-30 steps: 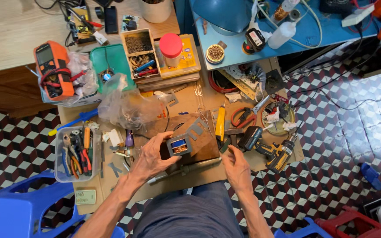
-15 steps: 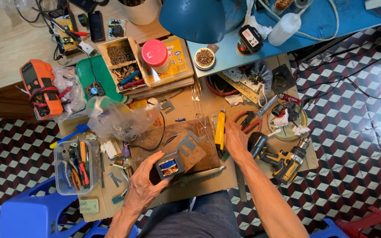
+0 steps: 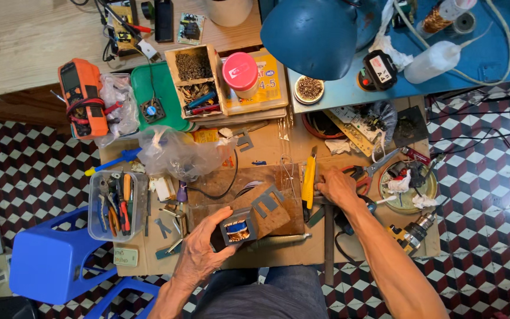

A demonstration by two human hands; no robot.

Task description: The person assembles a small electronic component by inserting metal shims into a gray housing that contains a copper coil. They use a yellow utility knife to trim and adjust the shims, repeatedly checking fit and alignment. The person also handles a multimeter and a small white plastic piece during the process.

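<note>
Your left hand (image 3: 205, 251) fingers grip the transformer (image 3: 237, 230) at the tabletop's near edge, while your right hand (image 3: 337, 186) has shifted to the yellow knife (image 3: 309, 180) (fingers curled, grip unclear).

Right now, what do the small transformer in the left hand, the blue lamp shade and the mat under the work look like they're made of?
Small transformer in the left hand: grey metal frame around what looks like shiny copper winding. Blue lamp shade: smooth, painted, probably metal, with a soft sheen. Mat: plain brown cardboard, matte, with worn edges.
</note>
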